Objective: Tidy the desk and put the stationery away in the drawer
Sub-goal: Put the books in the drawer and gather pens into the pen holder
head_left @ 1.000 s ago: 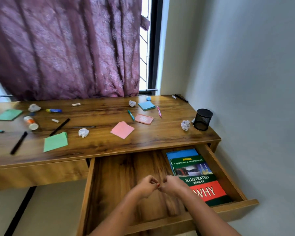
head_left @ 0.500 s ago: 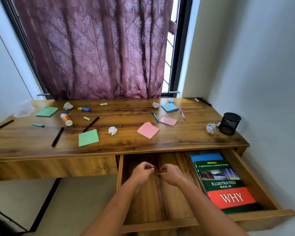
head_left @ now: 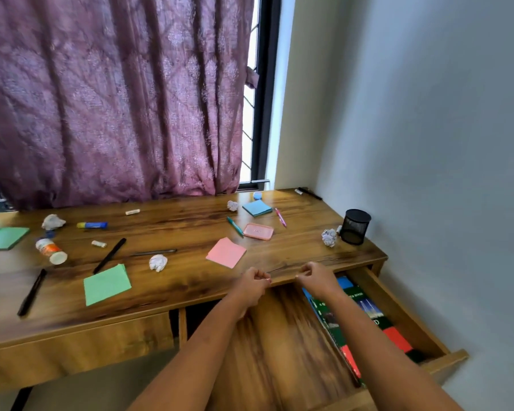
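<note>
Both hands had risen from over the open drawer (head_left: pixel 282 345) to the desk's (head_left: pixel 190 280) front edge since the earlier frame; I logged them apart now, no longer touching

Left hand (head_left: pixel 251 284) and right hand (head_left: pixel 316 277) were each curled into a loose fist with fingertips pinched; whether either held anything, I could not tell. Stationery lay spread on the desk: pink notes (head_left: pixel 226 252), green notes (head_left: pixel 106 283), teal pen (head_left: pixel 235 226), black marker (head_left: pixel 109 255). Books (head_left: pixel 365 315) lay against the drawer's right side
</note>
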### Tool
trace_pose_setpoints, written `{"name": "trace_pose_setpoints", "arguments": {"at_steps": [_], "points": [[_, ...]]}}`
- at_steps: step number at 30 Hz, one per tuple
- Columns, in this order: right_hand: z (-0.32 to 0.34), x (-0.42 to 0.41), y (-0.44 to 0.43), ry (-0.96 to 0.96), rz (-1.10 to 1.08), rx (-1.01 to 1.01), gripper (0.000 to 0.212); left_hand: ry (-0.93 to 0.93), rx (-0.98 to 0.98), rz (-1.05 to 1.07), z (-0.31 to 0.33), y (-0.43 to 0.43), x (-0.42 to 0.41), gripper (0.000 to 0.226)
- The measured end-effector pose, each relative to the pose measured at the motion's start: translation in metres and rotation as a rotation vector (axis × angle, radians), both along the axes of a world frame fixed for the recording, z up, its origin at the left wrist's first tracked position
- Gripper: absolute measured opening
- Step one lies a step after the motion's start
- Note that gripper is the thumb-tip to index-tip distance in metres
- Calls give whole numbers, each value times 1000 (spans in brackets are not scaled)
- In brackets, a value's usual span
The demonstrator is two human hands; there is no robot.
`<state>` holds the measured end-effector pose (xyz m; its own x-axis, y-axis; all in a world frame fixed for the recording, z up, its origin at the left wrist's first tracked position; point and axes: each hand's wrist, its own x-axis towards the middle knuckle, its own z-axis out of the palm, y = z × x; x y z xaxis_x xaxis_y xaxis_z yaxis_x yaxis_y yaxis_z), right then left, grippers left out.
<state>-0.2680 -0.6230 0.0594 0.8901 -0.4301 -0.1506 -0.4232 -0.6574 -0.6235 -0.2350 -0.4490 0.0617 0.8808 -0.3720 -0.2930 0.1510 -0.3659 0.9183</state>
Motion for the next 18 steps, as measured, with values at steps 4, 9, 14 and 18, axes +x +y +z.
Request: {"name": "trace_pose_setpoints", "arguments": {"at_steps": [4,9,14,18], "points": [[21,23,-58,-39,-106,-66,32,-28,-13,-31,17,-33,21,11],[36,60,-137,-101,-286,-186,35,-67,22,-58,19,-86,58,5],[33,101,-215,-89,-417,-168,52,-15,62,-23,5,-159,90,6],[27,126,-258,-30,-385,-185,63,54,66,-15,-4,-209,102,7]]}}
